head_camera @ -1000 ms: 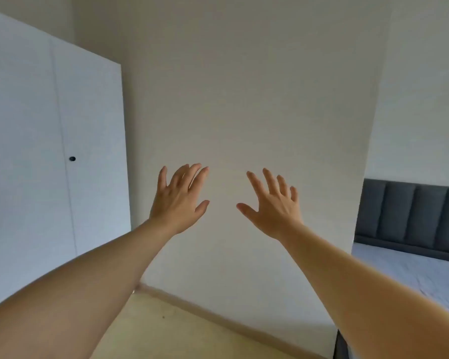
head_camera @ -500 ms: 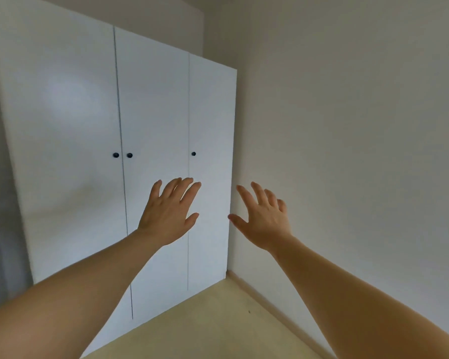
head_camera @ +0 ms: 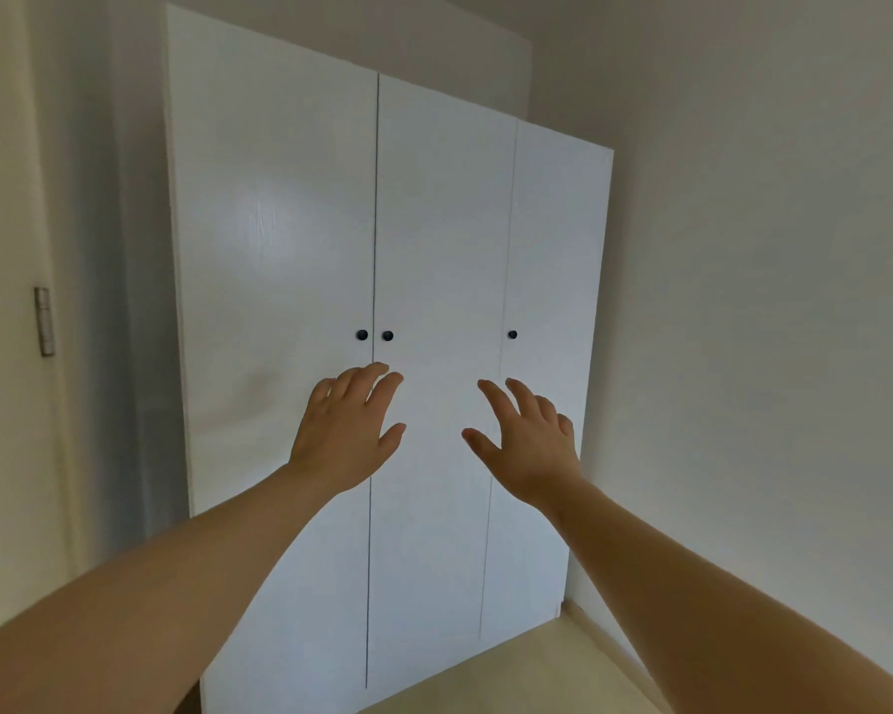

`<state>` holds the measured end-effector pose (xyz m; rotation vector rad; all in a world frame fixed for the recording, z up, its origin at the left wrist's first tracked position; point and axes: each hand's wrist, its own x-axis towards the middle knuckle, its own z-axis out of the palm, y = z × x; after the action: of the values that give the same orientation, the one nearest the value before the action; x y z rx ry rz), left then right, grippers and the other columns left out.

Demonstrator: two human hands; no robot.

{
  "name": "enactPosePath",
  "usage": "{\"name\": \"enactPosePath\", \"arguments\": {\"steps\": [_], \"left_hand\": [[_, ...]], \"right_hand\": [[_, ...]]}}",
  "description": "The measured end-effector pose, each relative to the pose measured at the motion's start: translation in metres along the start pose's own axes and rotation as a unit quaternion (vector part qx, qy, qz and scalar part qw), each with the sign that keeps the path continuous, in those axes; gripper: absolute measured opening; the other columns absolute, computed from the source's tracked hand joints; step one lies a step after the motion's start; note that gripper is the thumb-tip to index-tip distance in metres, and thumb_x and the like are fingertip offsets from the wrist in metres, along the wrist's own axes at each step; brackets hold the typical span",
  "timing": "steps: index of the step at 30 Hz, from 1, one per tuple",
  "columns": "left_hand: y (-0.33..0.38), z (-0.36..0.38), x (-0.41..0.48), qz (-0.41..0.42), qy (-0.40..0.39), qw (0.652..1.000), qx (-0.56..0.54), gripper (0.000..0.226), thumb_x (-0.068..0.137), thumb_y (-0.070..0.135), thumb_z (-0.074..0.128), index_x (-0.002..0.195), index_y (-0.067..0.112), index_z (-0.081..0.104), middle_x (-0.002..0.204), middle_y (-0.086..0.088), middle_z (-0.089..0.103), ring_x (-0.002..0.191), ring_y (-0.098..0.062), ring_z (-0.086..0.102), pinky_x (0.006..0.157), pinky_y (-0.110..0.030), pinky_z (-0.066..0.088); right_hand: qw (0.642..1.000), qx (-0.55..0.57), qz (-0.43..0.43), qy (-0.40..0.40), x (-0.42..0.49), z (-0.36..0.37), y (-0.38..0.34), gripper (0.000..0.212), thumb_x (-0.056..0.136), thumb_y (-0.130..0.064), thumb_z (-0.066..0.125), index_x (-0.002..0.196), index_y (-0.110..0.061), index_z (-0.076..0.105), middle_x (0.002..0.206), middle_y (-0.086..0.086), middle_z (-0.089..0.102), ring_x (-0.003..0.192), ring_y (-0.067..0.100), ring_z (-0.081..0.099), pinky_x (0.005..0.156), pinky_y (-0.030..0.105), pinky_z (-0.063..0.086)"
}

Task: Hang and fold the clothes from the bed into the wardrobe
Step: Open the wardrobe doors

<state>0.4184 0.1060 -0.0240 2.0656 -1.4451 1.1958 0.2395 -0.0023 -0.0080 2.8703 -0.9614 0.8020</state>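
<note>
A white wardrobe (head_camera: 434, 224) with three closed doors fills the middle of the head view. Two black knobs (head_camera: 374, 335) sit side by side where the left and middle doors meet, and a third black knob (head_camera: 512, 334) is on the right door. My left hand (head_camera: 349, 430) is raised in front of the doors just below the paired knobs, fingers spread, holding nothing. My right hand (head_camera: 529, 438) is raised beside it, below and left of the third knob, fingers loosely spread and empty. Neither hand touches the wardrobe. No clothes and no bed are in sight.
A plain wall (head_camera: 769, 301) runs along the right up to the wardrobe's side. On the left stands a door frame with a metal hinge (head_camera: 44, 322). Pale floor (head_camera: 537, 672) shows at the foot of the wardrobe.
My view has swung left from the bare wall and bed corner to face the wardrobe squarely. Both hands stay raised and empty, fingers now slightly more relaxed.
</note>
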Motion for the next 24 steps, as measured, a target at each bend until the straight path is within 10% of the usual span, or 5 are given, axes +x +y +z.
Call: {"name": "enactPosePath", "arguments": {"steps": [12, 24], "left_hand": [[-0.121, 0.118, 0.053, -0.088, -0.083, 0.992, -0.044, 0.052, 0.093, 0.03, 0.049, 0.142, 0.018, 0.035, 0.149, 0.001, 0.029, 0.134, -0.02, 0.032, 0.108, -0.035, 0.022], [-0.178, 0.26, 0.165, -0.095, -0.091, 0.991, 0.012, 0.053, 0.091, 0.028, 0.051, 0.141, 0.017, 0.036, 0.15, -0.002, 0.028, 0.137, -0.022, 0.03, 0.107, -0.037, 0.026]], "right_hand": [[0.998, 0.04, -0.002, -0.041, 0.161, 0.119, -0.034, 0.058, 0.098, -0.047, 0.034, 0.149, -0.031, 0.012, 0.158, 0.003, 0.011, 0.142, 0.026, 0.019, 0.112, 0.041, 0.019], [0.992, 0.097, -0.075, -0.037, 0.376, 0.219, 0.002, 0.053, 0.099, -0.039, 0.034, 0.148, -0.028, 0.017, 0.153, 0.003, 0.024, 0.135, 0.027, 0.032, 0.108, 0.041, 0.027]]}}
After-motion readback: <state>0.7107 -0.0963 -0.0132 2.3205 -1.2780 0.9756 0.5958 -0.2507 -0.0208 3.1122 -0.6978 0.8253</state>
